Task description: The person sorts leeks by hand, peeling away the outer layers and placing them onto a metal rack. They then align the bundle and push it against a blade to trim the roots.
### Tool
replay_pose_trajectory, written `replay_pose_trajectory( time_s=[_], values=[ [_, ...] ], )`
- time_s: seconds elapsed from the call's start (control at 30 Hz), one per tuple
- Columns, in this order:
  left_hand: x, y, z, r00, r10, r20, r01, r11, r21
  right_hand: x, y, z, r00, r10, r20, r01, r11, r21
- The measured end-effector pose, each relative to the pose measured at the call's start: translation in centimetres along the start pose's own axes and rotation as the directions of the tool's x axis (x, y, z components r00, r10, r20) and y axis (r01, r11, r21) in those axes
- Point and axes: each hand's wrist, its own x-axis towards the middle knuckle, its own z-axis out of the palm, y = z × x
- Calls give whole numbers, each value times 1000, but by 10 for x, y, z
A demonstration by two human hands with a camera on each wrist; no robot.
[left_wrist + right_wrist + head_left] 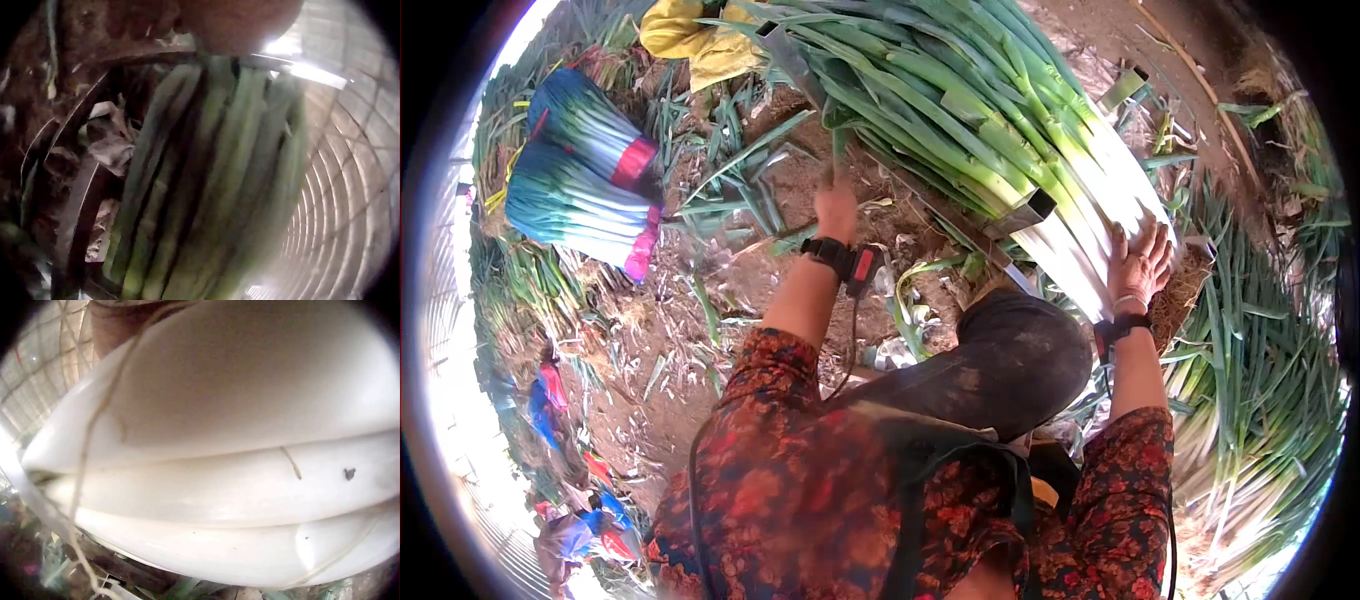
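A thick pile of long green onions lies across a metal frame, green leaves towards the upper left, white stems at the lower right. My right hand rests on the white stems near the root end, fingers spread. Close up, those smooth white stems fill the right wrist view. My left hand is beside the frame's left end, fingers curled at the lower end of a hanging green leaf. In the left wrist view, part of that hand shows above blurred green leaves.
Two tied bundles of green onions lie at the left. Yellow cloth is at the upper left. Loose green onions are heaped at the right. Leaf scraps litter the soil. My bent knee is close below the frame.
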Motion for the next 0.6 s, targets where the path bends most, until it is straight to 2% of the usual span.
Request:
replay_pose_trajectory(
  time_s=[0.07, 0.1, 0.13, 0.17, 0.2, 0.23, 0.27, 0.3, 0.33, 0.37, 0.4, 0.5, 0.57, 0.6],
  values=[
    [-4, 22, 13, 957, -234, 173, 272, 930, -246, 1, -1, 0, 1000, -2, -4, 2, 1000, 5],
    [5, 26, 19, 983, 138, 117, -142, 990, 23, 2, -1, 3, 1000, -1, -10, 1, 1000, 4],
    [19, 27, 28, 857, 485, 170, -514, 805, 294, 1, -1, 1, 1000, 4, -10, -4, 1000, 0],
    [33, 29, 38, 611, 723, 322, -760, 421, 495, 0, -1, -1, 1000, -4, -5, 4, 1000, 13],
    [51, 32, 65, 839, 536, 90, -542, 837, 75, -1, -2, 0, 1000, -2, -9, 2, 1000, 17],
    [61, 33, 83, 923, 380, 60, -377, 924, -62, 1, -1, 2, 1000, 1, -16, -1, 1000, 20],
    [72, 35, 100, 977, 212, 28, -201, 957, -211, 0, 0, 3, 1000, 7, -20, -7, 1000, 20],
    [79, 36, 101, 972, 232, 39, -232, 973, 16, 0, -1, 1, 1000, 13, -18, -13, 999, 32],
    [86, 37, 97, 967, 248, 58, -255, 937, 239, 1, 0, 4, 1000, 28, -9, -27, 999, 34],
    [99, 35, 93, 961, 260, 91, -273, 852, 447, 1, -1, 4, 999, 38, -7, -37, 998, 53],
    [114, 35, 91, 949, 288, 129, -310, 772, 554, -1, -2, 2, 998, 57, -3, -56, 996, 68],
    [162, 28, 83, 903, 344, 259, -419, 568, 708, -3, -5, -7, 998, 56, 22, -58, 993, 103],
    [190, 19, 78, 836, 402, 374, -527, 397, 751, -2, -7, -10, 998, 56, 23, -59, 990, 127],
    [207, 9, 71, 786, 423, 451, -586, 273, 763, -2, -5, -7, 999, 43, 15, -45, 993, 108]
  ],
)
